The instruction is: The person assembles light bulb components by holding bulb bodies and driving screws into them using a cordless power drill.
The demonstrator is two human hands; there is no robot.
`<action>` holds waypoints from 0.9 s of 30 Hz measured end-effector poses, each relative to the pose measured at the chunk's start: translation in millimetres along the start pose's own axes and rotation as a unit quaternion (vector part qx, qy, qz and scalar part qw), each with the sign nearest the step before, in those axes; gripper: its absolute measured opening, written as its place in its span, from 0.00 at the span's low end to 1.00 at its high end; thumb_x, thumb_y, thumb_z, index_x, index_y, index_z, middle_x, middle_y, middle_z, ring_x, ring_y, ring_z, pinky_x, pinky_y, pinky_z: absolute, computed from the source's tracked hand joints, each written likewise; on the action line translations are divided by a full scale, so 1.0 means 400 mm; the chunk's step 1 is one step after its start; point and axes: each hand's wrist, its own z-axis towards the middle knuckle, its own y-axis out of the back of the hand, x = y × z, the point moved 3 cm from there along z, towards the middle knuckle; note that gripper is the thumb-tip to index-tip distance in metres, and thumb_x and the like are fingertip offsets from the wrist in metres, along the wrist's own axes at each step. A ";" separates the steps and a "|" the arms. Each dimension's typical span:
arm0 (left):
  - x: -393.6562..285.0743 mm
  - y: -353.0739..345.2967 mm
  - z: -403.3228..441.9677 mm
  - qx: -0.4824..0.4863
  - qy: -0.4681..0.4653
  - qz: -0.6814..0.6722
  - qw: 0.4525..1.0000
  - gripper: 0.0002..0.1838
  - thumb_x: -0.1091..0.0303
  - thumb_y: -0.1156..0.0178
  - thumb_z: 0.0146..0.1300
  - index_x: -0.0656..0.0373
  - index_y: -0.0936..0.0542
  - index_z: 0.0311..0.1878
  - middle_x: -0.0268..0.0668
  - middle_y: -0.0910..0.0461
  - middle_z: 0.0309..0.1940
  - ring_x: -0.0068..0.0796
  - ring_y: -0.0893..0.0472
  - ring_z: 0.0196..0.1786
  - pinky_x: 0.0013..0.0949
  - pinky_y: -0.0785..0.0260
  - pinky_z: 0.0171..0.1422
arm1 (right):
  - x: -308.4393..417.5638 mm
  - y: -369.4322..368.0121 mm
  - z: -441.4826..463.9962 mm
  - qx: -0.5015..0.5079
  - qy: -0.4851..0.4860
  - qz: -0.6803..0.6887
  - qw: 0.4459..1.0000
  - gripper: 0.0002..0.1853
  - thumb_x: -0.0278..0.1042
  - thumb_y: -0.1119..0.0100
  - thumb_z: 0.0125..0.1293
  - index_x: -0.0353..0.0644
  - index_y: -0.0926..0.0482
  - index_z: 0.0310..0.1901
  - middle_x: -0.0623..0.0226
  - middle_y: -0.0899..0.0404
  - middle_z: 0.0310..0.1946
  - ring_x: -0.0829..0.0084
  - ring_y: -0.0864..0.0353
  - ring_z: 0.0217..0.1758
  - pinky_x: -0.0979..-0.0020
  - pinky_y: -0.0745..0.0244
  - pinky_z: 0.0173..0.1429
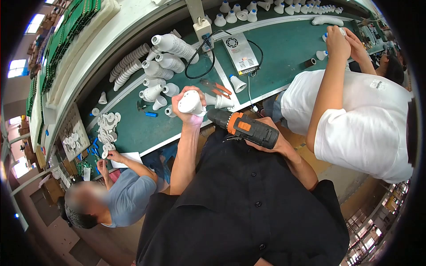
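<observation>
My left hand [199, 95] is closed around a white plastic lamp housing [190, 103], holding it up in front of the bench edge. In my right hand [280, 142] is a black and orange cordless drill [244, 126], its grip mostly hidden behind the drill body. The drill's chuck end points left toward the housing and lies close beside it; whether its tip touches the housing I cannot tell. Just beyond my left hand, more white cone-shaped housings [224, 102] lie on the bench, with orange-handled pliers [221, 90] near them.
Stacks of white housings [171, 46] lie on the green bench [146, 128]. A metal power supply [240, 53] with a black cable sits behind. A co-worker in blue [133, 190] handles white discs [108, 126] at left; another in a white shirt [355, 111] works at right.
</observation>
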 end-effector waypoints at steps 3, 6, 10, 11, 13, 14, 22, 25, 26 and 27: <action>0.000 0.000 -0.001 0.004 0.000 0.000 1.000 0.24 0.51 0.52 0.59 0.67 0.21 0.38 0.43 0.23 0.24 0.35 0.26 0.22 0.34 0.34 0.27 | 0.004 0.000 0.003 -0.002 -0.016 0.010 1.000 0.16 0.28 0.30 0.47 0.34 0.22 0.39 0.57 0.18 0.29 0.57 0.20 0.29 0.67 0.23 0.39; 0.001 0.003 -0.002 -0.002 -0.002 0.003 1.000 0.24 0.51 0.52 0.59 0.67 0.21 0.38 0.43 0.23 0.24 0.35 0.26 0.22 0.34 0.34 0.27 | -0.002 -0.001 0.005 0.002 -0.012 0.007 1.000 0.16 0.28 0.30 0.47 0.34 0.22 0.39 0.57 0.19 0.28 0.57 0.21 0.28 0.67 0.23 0.39; -0.002 0.001 -0.005 -0.005 0.004 0.003 1.000 0.25 0.51 0.53 0.60 0.67 0.21 0.38 0.43 0.23 0.24 0.35 0.27 0.22 0.33 0.34 0.27 | -0.002 -0.003 0.008 0.003 -0.011 0.010 1.000 0.17 0.28 0.30 0.47 0.34 0.22 0.39 0.56 0.19 0.30 0.57 0.20 0.30 0.66 0.23 0.41; -0.001 0.004 -0.006 -0.004 0.000 0.002 1.000 0.25 0.51 0.53 0.60 0.67 0.21 0.38 0.43 0.23 0.24 0.35 0.27 0.22 0.33 0.34 0.27 | -0.002 -0.003 0.008 0.001 -0.008 0.012 1.000 0.17 0.28 0.30 0.47 0.34 0.22 0.40 0.55 0.18 0.30 0.56 0.20 0.30 0.66 0.23 0.41; 0.002 0.008 -0.003 -0.002 -0.007 -0.001 1.000 0.25 0.51 0.54 0.60 0.67 0.21 0.39 0.43 0.23 0.24 0.35 0.27 0.23 0.33 0.34 0.27 | -0.001 -0.002 0.011 0.004 -0.008 0.011 1.000 0.17 0.29 0.30 0.47 0.34 0.22 0.40 0.55 0.18 0.31 0.55 0.20 0.31 0.66 0.23 0.41; 0.004 0.011 -0.003 -0.004 -0.006 -0.004 1.000 0.25 0.51 0.54 0.60 0.67 0.21 0.39 0.43 0.23 0.24 0.35 0.26 0.23 0.33 0.34 0.27 | -0.005 -0.003 0.010 0.009 -0.009 0.009 1.000 0.17 0.29 0.30 0.47 0.34 0.22 0.40 0.55 0.18 0.31 0.55 0.19 0.32 0.66 0.23 0.41; 0.004 0.014 0.001 0.008 -0.005 0.007 1.000 0.25 0.51 0.54 0.60 0.66 0.21 0.39 0.44 0.22 0.23 0.35 0.26 0.22 0.33 0.35 0.26 | -0.017 -0.006 0.014 0.015 -0.010 -0.020 1.000 0.17 0.28 0.30 0.47 0.35 0.22 0.40 0.55 0.18 0.31 0.52 0.20 0.33 0.65 0.23 0.42; 0.005 0.015 0.001 0.012 -0.005 0.018 1.000 0.25 0.51 0.54 0.60 0.66 0.21 0.39 0.44 0.23 0.23 0.35 0.26 0.22 0.33 0.35 0.25 | -0.010 -0.007 0.017 0.008 -0.008 -0.013 1.000 0.16 0.28 0.30 0.47 0.34 0.22 0.39 0.56 0.18 0.31 0.53 0.19 0.33 0.65 0.23 0.41; 0.005 0.015 0.001 0.010 -0.005 0.017 1.000 0.25 0.51 0.54 0.60 0.66 0.21 0.39 0.44 0.23 0.24 0.36 0.26 0.22 0.33 0.34 0.25 | -0.009 -0.007 0.017 0.009 -0.013 -0.013 1.000 0.16 0.28 0.30 0.47 0.34 0.22 0.38 0.56 0.18 0.31 0.54 0.19 0.33 0.65 0.23 0.41; 0.007 0.016 0.001 0.010 -0.005 0.016 1.000 0.25 0.51 0.54 0.60 0.66 0.21 0.39 0.44 0.23 0.24 0.36 0.26 0.22 0.33 0.34 0.25 | -0.010 -0.006 0.018 0.010 -0.019 -0.012 1.000 0.15 0.28 0.30 0.47 0.34 0.22 0.38 0.56 0.18 0.31 0.54 0.19 0.33 0.65 0.23 0.41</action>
